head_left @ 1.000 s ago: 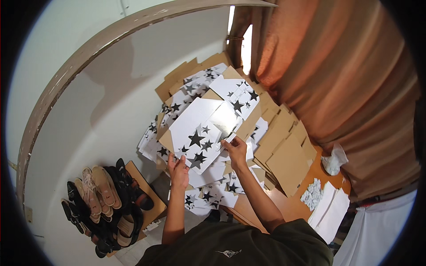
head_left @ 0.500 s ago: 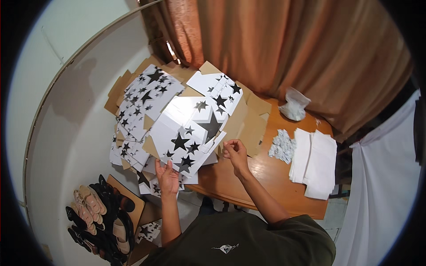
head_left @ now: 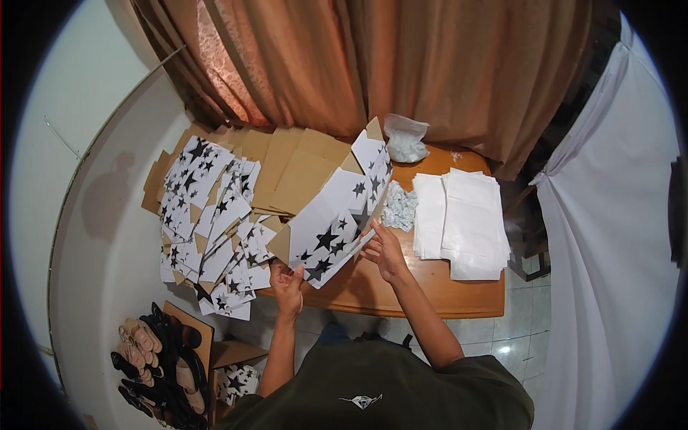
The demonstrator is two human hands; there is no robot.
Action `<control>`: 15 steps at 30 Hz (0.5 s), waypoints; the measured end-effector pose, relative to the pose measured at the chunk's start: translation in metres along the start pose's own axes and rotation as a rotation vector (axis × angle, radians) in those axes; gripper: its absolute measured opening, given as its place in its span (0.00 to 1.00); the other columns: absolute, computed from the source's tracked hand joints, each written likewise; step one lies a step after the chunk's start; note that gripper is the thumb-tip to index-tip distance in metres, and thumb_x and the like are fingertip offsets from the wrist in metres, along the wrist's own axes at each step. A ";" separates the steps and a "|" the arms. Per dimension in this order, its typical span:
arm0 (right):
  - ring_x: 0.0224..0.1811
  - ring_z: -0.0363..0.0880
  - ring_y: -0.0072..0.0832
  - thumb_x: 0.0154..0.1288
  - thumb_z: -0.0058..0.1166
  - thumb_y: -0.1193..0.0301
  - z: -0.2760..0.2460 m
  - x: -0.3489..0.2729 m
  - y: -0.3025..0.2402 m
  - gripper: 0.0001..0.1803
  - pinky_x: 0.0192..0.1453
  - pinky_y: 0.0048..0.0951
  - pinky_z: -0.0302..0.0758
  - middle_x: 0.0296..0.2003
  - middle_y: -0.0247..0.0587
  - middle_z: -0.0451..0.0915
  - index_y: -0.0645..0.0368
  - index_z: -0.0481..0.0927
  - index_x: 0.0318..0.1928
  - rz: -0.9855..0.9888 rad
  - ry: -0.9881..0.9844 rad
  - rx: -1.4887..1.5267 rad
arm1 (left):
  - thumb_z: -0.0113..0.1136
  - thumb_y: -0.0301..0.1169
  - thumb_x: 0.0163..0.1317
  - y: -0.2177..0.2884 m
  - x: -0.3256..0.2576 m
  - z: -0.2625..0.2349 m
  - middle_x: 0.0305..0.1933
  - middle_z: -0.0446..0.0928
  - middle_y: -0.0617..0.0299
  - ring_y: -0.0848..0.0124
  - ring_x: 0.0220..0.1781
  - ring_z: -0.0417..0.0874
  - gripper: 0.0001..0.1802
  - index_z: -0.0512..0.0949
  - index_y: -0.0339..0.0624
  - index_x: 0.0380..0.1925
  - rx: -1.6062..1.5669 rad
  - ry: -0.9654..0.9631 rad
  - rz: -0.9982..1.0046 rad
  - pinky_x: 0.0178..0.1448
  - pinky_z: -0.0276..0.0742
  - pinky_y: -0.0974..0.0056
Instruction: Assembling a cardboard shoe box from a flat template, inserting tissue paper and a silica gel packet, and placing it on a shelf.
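A flat unfolded cardboard box blank (head_left: 322,215), white with black stars and brown flaps, is held tilted above the front of the table. My left hand (head_left: 288,288) grips its lower left corner, thumb on the printed face. At its right edge, my right hand (head_left: 387,254) pinches the board between thumb and fingers. The board bends slightly, and its far end rises to a brown tab. Beyond it lies a stack of brown cardboard blanks (head_left: 304,165), plain side up. To the left spreads an untidy pile of star-printed blanks (head_left: 193,186).
On the wooden table (head_left: 444,297) lie white sheets (head_left: 473,222), a heap of small pale packets (head_left: 399,206) and a clear plastic bag (head_left: 407,141). Several shoes (head_left: 161,362) are at lower left. A brown curtain (head_left: 430,64) hangs behind; a white cloth (head_left: 609,236) hangs at right.
The printed blank has lifted off the stack and tilted, uncovering brown cardboard beneath. My right hand, earlier just off its edge, now grips it. The view has shifted.
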State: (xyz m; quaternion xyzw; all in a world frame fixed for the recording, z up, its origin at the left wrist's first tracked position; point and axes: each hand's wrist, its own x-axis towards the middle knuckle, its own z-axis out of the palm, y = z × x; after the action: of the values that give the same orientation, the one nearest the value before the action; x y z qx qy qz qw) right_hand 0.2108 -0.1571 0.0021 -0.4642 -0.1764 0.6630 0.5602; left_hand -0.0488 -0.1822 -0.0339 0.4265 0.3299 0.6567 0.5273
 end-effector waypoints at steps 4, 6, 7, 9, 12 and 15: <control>0.45 0.77 0.25 0.66 0.59 0.40 -0.034 0.005 0.009 0.33 0.53 0.39 0.75 0.46 0.36 0.78 0.49 0.69 0.59 -0.068 0.076 -0.002 | 0.59 0.18 0.69 0.016 -0.006 0.031 0.45 0.79 0.65 0.78 0.41 0.82 0.19 0.69 0.46 0.56 -0.077 -0.009 -0.039 0.41 0.81 0.70; 0.48 0.74 0.26 0.63 0.61 0.38 -0.048 0.002 0.020 0.39 0.53 0.43 0.72 0.52 0.38 0.73 0.47 0.66 0.64 0.002 0.274 -0.053 | 0.59 0.17 0.69 0.029 -0.005 0.039 0.52 0.80 0.62 0.72 0.50 0.82 0.19 0.70 0.45 0.56 -0.200 0.012 -0.110 0.53 0.82 0.64; 0.48 0.74 0.26 0.63 0.61 0.38 -0.048 -0.002 0.020 0.39 0.53 0.43 0.72 0.52 0.38 0.73 0.47 0.66 0.64 -0.003 0.274 -0.056 | 0.59 0.17 0.69 0.032 -0.004 0.042 0.52 0.80 0.62 0.72 0.50 0.82 0.19 0.70 0.45 0.56 -0.204 0.010 -0.107 0.53 0.82 0.64; 0.54 0.73 0.32 0.60 0.63 0.37 -0.049 -0.009 0.021 0.46 0.56 0.48 0.70 0.62 0.41 0.67 0.46 0.62 0.70 0.190 0.334 0.075 | 0.59 0.18 0.70 0.038 -0.003 0.048 0.51 0.81 0.63 0.72 0.49 0.84 0.19 0.69 0.45 0.57 -0.303 0.064 -0.110 0.52 0.83 0.65; 0.62 0.73 0.36 0.68 0.61 0.48 -0.050 -0.011 0.032 0.38 0.62 0.45 0.72 0.63 0.44 0.71 0.52 0.65 0.71 0.073 0.223 0.261 | 0.58 0.21 0.71 0.037 -0.005 0.036 0.54 0.80 0.62 0.70 0.52 0.84 0.19 0.68 0.47 0.58 -0.379 0.022 -0.187 0.53 0.84 0.64; 0.62 0.75 0.32 0.73 0.60 0.61 -0.063 -0.014 0.051 0.28 0.64 0.37 0.74 0.60 0.43 0.76 0.60 0.70 0.67 -0.202 0.084 0.447 | 0.58 0.23 0.72 0.025 -0.017 0.017 0.56 0.80 0.62 0.69 0.55 0.84 0.19 0.67 0.49 0.60 -0.440 -0.004 -0.287 0.55 0.84 0.62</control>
State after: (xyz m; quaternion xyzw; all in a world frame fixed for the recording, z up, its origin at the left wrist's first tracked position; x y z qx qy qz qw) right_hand 0.2319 -0.2037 -0.0627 -0.3360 -0.0476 0.6062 0.7193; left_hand -0.0421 -0.2043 -0.0079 0.2515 0.2354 0.6304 0.6957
